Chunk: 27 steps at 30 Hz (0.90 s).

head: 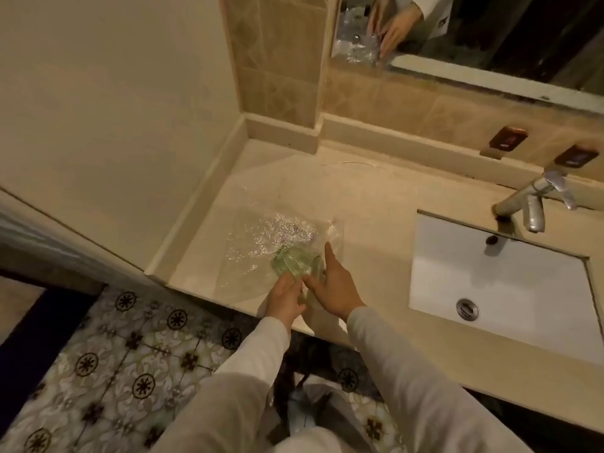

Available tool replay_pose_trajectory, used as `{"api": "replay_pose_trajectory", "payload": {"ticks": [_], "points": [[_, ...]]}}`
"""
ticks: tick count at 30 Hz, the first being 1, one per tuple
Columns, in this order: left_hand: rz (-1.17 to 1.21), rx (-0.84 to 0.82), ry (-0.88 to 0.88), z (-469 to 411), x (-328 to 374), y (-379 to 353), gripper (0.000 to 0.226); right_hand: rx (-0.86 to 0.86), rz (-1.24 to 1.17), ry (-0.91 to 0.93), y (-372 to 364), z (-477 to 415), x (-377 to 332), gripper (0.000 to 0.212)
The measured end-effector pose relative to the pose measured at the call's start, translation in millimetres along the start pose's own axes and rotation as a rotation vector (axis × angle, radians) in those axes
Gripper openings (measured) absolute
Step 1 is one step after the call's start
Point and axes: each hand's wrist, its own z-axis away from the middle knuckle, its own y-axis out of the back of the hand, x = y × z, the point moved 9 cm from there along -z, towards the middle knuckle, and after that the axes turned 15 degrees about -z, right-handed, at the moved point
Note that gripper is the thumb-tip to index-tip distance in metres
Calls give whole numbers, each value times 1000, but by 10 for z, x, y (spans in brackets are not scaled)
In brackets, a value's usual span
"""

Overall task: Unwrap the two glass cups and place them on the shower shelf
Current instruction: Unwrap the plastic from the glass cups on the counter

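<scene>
A beige stone vanity counter [376,204] fills the middle of the frame, with a white sink [500,282] and a chrome tap [529,204] at the right, a mirror [490,34] along the top and patterned floor tiles [130,354] at lower left. Just below centre, near the counter's front edge, lies a greenish glass cup [292,264], partly inside crinkled clear bubble wrap [261,243]; a second cup cannot be made out.

The likely risk is the cup slipping from the slick wrap as it is pulled and rolling off the nearby edge to the tiles.

The left hand [284,300] curls around the near end of the bundle, gripping it. The right hand [331,286] lies open, fingers [330,256] spread flat and index extended over the cup and wrap, holding nothing.
</scene>
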Motion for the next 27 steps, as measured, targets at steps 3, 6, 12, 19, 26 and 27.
{"api": "replay_pose_trajectory", "payload": {"ticks": [3, 6, 12, 19, 26, 27], "points": [[37, 61, 0, -66, 71, -17, 55, -33, -29, -2, 27, -137, 38, 95], [39, 127, 8, -185, 139, 0, 56, -69, -68, 3, 7, -250, 8, 95], [7, 247, 5, -514, 295, 150, 49, -123, -181, 29, -20, -470, -105, 96], [-108, 341, -73, -828, 593, 418, 29, -236, -226, 8, -83, -600, -163, 96], [-245, 483, -142, -645, 629, 623, 31, -220, -129, 31, 275, -817, -67, 51], [-265, 546, -172, -545, 605, 656, 33, -178, -85, 40, 420, -887, -25, 43]]}}
